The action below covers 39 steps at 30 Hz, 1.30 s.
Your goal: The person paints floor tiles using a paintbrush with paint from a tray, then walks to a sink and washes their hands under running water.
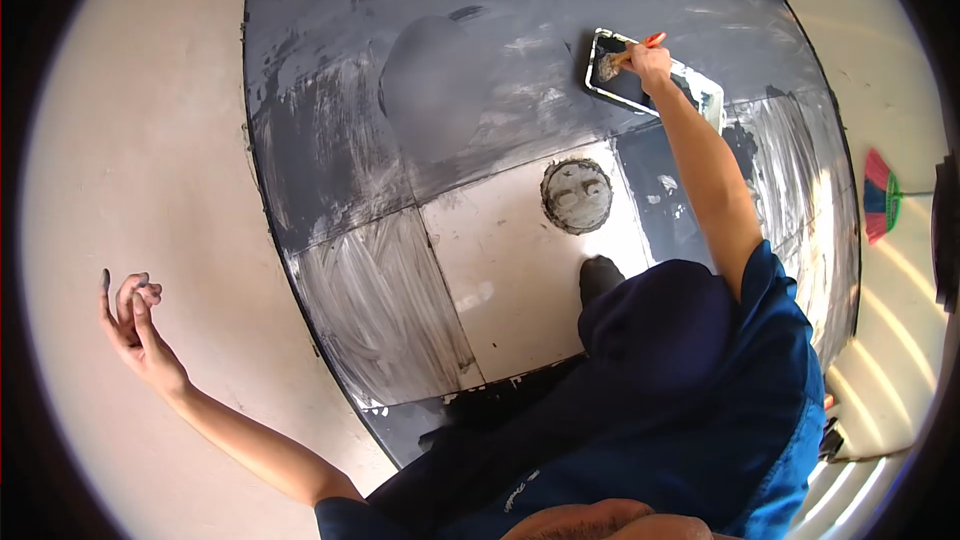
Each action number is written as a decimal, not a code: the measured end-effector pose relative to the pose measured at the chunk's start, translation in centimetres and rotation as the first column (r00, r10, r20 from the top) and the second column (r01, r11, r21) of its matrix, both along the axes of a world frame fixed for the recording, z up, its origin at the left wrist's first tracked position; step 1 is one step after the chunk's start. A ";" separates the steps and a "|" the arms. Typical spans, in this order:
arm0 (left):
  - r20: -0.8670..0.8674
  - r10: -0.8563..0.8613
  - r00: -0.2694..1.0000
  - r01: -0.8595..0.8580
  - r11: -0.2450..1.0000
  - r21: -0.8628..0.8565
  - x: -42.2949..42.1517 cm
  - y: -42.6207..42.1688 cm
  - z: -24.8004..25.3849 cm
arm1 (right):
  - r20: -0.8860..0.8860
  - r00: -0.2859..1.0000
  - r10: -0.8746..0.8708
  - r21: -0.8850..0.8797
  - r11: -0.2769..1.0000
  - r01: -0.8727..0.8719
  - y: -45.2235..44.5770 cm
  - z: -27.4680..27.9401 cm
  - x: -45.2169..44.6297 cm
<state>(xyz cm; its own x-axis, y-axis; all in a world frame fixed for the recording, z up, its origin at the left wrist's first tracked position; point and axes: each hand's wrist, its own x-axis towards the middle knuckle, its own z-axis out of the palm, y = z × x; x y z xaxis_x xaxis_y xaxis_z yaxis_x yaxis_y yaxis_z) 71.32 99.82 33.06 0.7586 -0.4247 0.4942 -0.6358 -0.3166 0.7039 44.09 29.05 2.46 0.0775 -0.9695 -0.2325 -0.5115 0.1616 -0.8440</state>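
Observation:
My right hand (652,62) is closed around the orange handle of a paintbrush (612,62). The bristles are down inside a white-rimmed paint tray (718,100), which has dark grey paint in it and smears on its rim. This tray rests on the grey-coated tiled floor (560,0). Out to the far left, my left hand (140,325) is held in front of the pale wall with nothing in it. Its fingers are apart, some bent and one stretched out, with dark smudges on the tips.
A round grey cement-like disc (577,196) is set in a bare white tile (500,290) by my foot (600,278). Streaky, thinly coated tiles (375,310) lie to the left. A pink and green broom (880,196) is at the right, and walls border the floor.

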 end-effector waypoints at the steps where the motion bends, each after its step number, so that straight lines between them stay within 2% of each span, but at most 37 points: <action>1: -0.010 -0.020 1.000 0.020 0.999 0.033 0.0 -0.2 -0.1 | 0.107 0.993 -0.043 0.104 0.994 0.031 -1.1 -1.2 -0.3; 4: -0.065 -0.071 0.995 0.082 0.979 0.187 -0.4 -2.2 0.1 | 0.397 0.871 -0.288 0.258 0.946 0.195 -1.8 -3.8 -1.5; 5: -0.085 -0.084 0.993 0.103 0.962 0.251 -0.8 -2.8 0.2 | 0.536 0.798 -0.275 0.321 0.941 0.109 -1.6 -3.5 -2.7; 6: -0.109 -0.090 0.990 0.120 0.942 0.314 -1.2 -3.3 0.2 | 0.574 0.755 -0.318 0.315 0.936 0.155 -1.2 -3.4 -3.3; 8: -0.131 -0.160 0.978 0.201 0.883 0.425 -2.2 -4.1 0.0 | 0.660 0.679 -0.323 0.361 0.928 0.090 -0.9 -2.5 -5.2; 10: -0.199 -0.211 0.957 0.286 0.802 0.525 -3.4 -4.5 -0.2 | 0.707 0.647 -0.285 0.360 0.933 0.018 -0.7 -1.4 -6.3; 13: -0.314 -0.280 0.907 0.418 0.679 0.603 -6.0 -4.5 -2.1 | 0.760 0.613 -0.214 0.353 0.928 -0.115 2.9 3.2 -5.9; 16: -0.486 -0.308 0.818 0.568 0.568 0.596 -9.5 -3.3 -5.6 | 0.787 0.613 0.066 0.273 0.855 -0.442 7.5 5.6 -4.5; 17: -0.481 -0.373 0.793 0.608 0.531 0.591 -10.4 -2.7 -7.6 | 0.799 0.586 0.131 0.256 0.809 -0.530 9.9 6.0 -4.0; 18: -0.479 -0.430 0.765 0.643 0.493 0.586 -11.3 -1.9 -9.5 | 0.739 0.648 0.185 0.299 0.772 -0.561 13.1 6.9 -3.1; 19: -0.500 -0.428 0.753 0.658 0.489 0.572 -12.3 -1.4 -10.9 | 0.672 0.668 0.320 0.271 0.733 -0.624 16.2 7.1 -2.4; 21: -0.527 -0.429 0.734 0.679 0.494 0.543 -13.7 -0.6 -13.0 | 0.509 0.625 0.592 0.201 0.624 -0.755 22.9 7.0 -1.1; 22: -0.565 -0.387 0.729 0.682 0.472 0.558 -13.8 0.3 -13.6 | 0.410 0.572 0.710 0.158 0.563 -0.811 26.1 6.8 -0.6; 24: -0.647 -0.311 0.696 0.713 0.408 0.570 -14.3 1.8 -14.6 | 0.253 0.284 0.925 -0.071 0.310 -0.948 30.5 4.7 0.1; 26: -0.638 -0.254 0.727 0.676 0.423 0.603 -14.1 3.3 -15.4 | 0.060 0.286 0.957 -0.069 0.289 -0.955 33.3 5.7 1.4; 28: -0.620 -0.219 0.753 0.644 0.439 0.627 -13.7 4.5 -16.3 | -0.060 0.245 0.968 -0.208 0.228 -0.951 35.2 5.5 2.7; 30: -0.604 -0.202 0.771 0.618 0.469 0.631 -13.4 5.2 -17.4 | -0.119 0.170 0.978 -0.459 0.098 -0.883 36.5 3.8 3.7; 32: -0.603 -0.191 0.775 0.614 0.457 0.644 -13.2 5.3 -18.1 | -0.246 -0.058 0.967 -0.472 -0.173 -0.864 38.2 1.9 2.0; 33: -0.600 -0.189 0.777 0.613 0.444 0.654 -13.0 5.4 -18.3 | -0.252 -0.153 0.956 -0.512 -0.265 -0.817 39.6 1.4 0.7; 35: -0.610 -0.180 0.772 0.616 0.454 0.645 -12.7 5.6 -18.6 | -0.075 -0.231 0.970 -0.392 -0.242 -0.888 42.8 2.2 -2.4; 38: -0.623 -0.150 0.768 0.616 0.441 0.653 -12.8 5.9 -18.9 | 0.174 -0.277 0.945 -0.123 -0.258 -0.958 44.1 3.2 -4.1; 39: -0.625 -0.139 0.768 0.615 0.429 0.661 -12.8 6.0 -18.9 | 0.125 -0.239 0.963 -0.172 -0.216 -0.961 43.7 3.4 -3.5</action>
<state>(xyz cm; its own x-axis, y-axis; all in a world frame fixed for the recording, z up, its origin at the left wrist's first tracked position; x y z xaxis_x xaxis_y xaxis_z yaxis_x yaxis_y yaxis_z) 58.57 105.79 14.12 0.4089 -0.7285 -0.5496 -0.5589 -0.6760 0.4803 40.58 72.73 5.90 0.9454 0.3219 -0.0504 0.0842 -0.3910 -0.9165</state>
